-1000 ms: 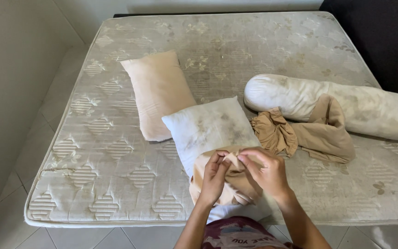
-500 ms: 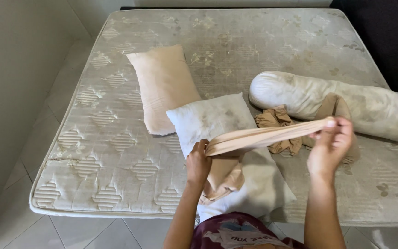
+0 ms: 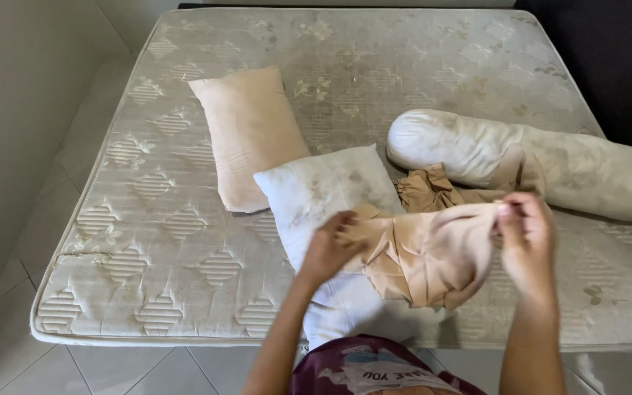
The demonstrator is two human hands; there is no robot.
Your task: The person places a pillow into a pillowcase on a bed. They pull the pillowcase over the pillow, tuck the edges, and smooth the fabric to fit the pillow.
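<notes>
Both hands are up in front of the body holding a tan pillowcase (image 3: 422, 252) stretched between them over the near edge of a bare mattress (image 3: 184, 241). The left hand (image 3: 328, 249) has its fingers pinched shut on the left end of the cloth, and the right hand (image 3: 527, 238) is closed on the right end, fingers curled over the top edge. The cloth hangs bunched and wrinkled in the middle, sagging a bit lower than the hands.

Right under and behind the pillowcase there's a white pillow (image 3: 323, 194) lying at an angle, its near end hanging toward the edge of the mattress. Just to its left, touching at the corner, is a pinkish pillow (image 3: 246, 135) lying lengthwise. On the right side sits a long white bolster (image 3: 521, 157), and a second crumpled tan cloth (image 3: 433, 189) lies against it, between the bolster and the white pillow. Pale floor tiles (image 3: 38, 241) show along the left.
</notes>
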